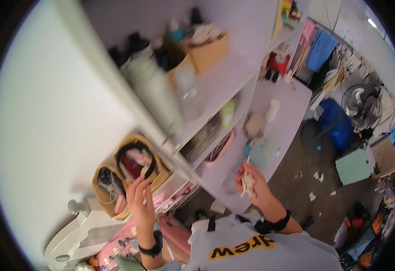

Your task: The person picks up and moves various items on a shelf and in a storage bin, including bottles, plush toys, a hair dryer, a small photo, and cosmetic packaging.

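My left hand is at the near edge of a yellow divided basket, its fingers partly spread by a black headband that lies on the basket's contents. Whether its fingertips pinch anything small is unclear. In the other part of the basket are white cables and dark items. My right hand is closed around a crumpled whitish piece, perhaps tissue or cloth, with a thin white stick-like end showing above the fingers. It is over the edge of the pale purple desk.
Blurred shelves ahead hold a pale green bottle and a cardboard box. A round light-blue item lies on the desk beyond my right hand. White scraps, a standing fan and a green crate are on the floor at right.
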The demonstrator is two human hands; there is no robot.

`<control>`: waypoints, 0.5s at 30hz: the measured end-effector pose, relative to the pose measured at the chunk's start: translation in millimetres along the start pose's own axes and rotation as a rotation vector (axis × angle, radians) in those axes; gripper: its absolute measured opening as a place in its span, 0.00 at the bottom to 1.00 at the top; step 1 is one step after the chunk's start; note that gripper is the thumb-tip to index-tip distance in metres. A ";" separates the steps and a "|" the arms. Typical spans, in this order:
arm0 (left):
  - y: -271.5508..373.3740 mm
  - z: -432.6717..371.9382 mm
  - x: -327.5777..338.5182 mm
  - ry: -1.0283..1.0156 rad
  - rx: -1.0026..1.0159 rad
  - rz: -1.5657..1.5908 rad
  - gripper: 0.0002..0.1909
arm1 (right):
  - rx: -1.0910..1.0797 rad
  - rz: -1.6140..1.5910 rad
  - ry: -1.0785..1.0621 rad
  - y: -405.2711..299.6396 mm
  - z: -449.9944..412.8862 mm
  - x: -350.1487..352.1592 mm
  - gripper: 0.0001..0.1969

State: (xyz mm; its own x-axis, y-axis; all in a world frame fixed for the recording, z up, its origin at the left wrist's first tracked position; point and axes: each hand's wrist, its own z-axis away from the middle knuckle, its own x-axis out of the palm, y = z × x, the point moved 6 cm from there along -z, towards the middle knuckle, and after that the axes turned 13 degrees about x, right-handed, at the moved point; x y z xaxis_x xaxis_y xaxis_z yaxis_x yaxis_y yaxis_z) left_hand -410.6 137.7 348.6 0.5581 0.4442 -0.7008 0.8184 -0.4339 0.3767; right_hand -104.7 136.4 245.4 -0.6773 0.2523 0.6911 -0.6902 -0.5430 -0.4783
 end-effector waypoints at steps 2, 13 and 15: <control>11.6 13.2 5.2 0.059 -0.083 0.035 0.07 | 0.087 -0.015 0.068 -22.9 -8.3 -33.6 0.10; 104.4 16.1 72.0 0.112 -0.248 0.020 0.08 | 0.075 -0.075 -0.262 -227.6 -9.4 -73.7 0.08; 118.2 13.8 80.6 0.070 -0.198 -0.013 0.08 | 0.083 -0.027 -0.353 -250.9 -4.5 -53.8 0.11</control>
State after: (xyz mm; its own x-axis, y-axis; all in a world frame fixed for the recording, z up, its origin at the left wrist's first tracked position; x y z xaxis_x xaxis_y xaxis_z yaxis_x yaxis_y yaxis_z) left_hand -270.7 111.3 328.3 0.5496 0.5053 -0.6653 0.8328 -0.2684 0.4841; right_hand 103.8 262.7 325.9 -0.5192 -0.0169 0.8545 -0.6740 -0.6066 -0.4215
